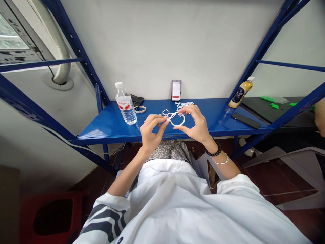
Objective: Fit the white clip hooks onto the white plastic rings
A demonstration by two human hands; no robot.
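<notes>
A white plastic ring (pixel 177 125) is held up just above the front part of the blue table (pixel 122 132). My right hand (pixel 197 126) grips its right side between thumb and fingers, curved around it. My left hand (pixel 152 130) pinches the ring's left end, where a small clasp-like part seems to be; the fingertips partly cover it. Behind my hands, another white ring-shaped piece (pixel 166 112) lies on the table. A pile of similar white rings (pixel 185 104) sits farther back, partly hidden by my right hand.
A water bottle (pixel 126 106) stands left, beside a black pouch (pixel 136 99) and a whitish band (pixel 141 109). A lit phone (pixel 176 91) leans on the wall. Right are a yellow drink bottle (pixel 240 92) and a dark phone (pixel 245 120). Another person's arm (pixel 320 117) shows at far right.
</notes>
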